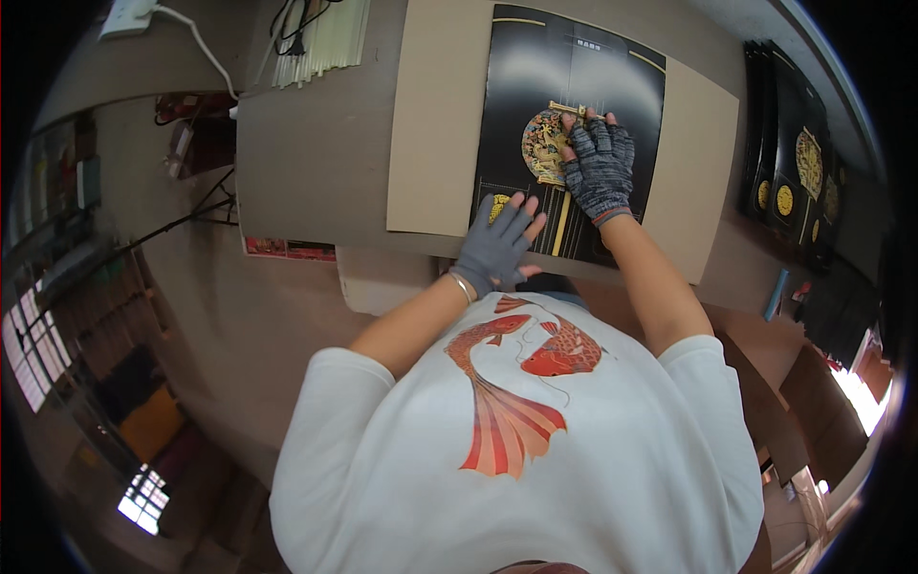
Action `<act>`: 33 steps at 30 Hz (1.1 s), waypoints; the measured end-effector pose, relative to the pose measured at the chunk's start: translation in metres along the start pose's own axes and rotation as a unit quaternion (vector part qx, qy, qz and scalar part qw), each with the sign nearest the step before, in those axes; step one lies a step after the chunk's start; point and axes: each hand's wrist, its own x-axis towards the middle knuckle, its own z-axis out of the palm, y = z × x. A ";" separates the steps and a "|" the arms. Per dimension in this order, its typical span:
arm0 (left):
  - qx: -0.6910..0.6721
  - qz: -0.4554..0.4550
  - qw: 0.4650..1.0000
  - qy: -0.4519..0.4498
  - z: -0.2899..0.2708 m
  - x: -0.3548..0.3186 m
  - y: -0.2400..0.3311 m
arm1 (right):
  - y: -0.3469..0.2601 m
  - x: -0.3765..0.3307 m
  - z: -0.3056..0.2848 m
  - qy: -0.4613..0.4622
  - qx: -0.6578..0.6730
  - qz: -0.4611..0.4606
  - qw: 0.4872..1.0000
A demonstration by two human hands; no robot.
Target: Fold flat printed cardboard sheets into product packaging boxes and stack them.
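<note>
On the desk's (316, 182) near edge lies a brown cardboard sheet (435, 124), and on it a flat black card (574, 86) with gold lines and a round gold ornament (543, 145) at its middle. Right hand (600, 163), in a fingerless grey glove, lies flat on the ornament with fingers spread. Left hand (495, 247), also gloved, presses open-palmed on the card's near left corner. More black cards (798, 143) are stacked at the desk's right edge.

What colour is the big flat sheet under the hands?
The sheet is black with gold lines and a round gold decoration, seen in the head view.
</note>
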 end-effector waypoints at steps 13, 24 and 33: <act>0.039 -0.036 0.998 0.038 0.012 -0.012 0.013 | -0.007 0.039 -0.068 -0.114 -0.074 -0.281 0.950; 0.022 -0.048 0.996 0.071 0.020 -0.016 0.010 | 0.066 0.029 -0.195 -0.340 -0.277 -0.168 0.883; -0.008 -0.029 0.994 0.106 0.019 -0.018 0.008 | 0.013 -0.012 -0.065 -0.325 0.461 0.307 0.767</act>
